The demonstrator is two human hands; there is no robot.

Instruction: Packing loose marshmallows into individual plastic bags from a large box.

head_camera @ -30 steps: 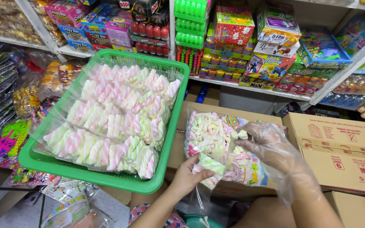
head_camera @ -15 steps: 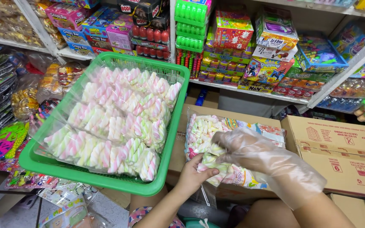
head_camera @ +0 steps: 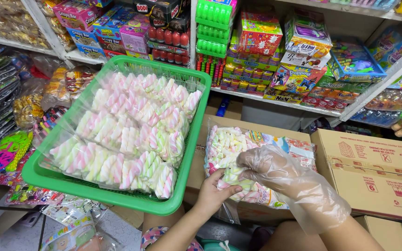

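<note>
Two hands work low centre, nearest the cam. Left hand point(head_camera: 212, 193), bare, comes up from the near edge & pinches the lower left corner of a clear bag of twisted marshmallows point(head_camera: 238, 162), fingers closed on the plastic. Right hand point(head_camera: 275, 169) wears a loose see-through plastic glove, lies over the bag's near right side w/ fingers curled down into the candy; looks like it's clutching a few pieces, but can't tell for sure thru the glove. Bag rests on top of a brown cardboard box point(head_camera: 257, 128), centre of scene, just right of the basket. Near left: some printed packets point(head_camera: 66, 227) lie low by the floor. Left of the bag sits a green plastic basket point(head_camera: 112, 197), tilted toward the cam, lined w/ clear plastic & filled w/ rows of pink, white, green & yellow twisted marshmallows point(head_camera: 126, 135); its near right rim is just beside the left hand. Right side, a 2nd cardboard box point(head_camera: 373, 167) w/ red markings, touching or nearly touching the bag's right edge. Far left: hanging bags of snacks & small toys point(head_camera: 5, 97). Far back: white shelves point(head_camera: 275, 100) packed w/ bright boxes of sweets, a stack of green plastic packs point(head_camera: 215, 23) up top centre, & a blue tray-like box point(head_camera: 354, 62) far right.
</note>
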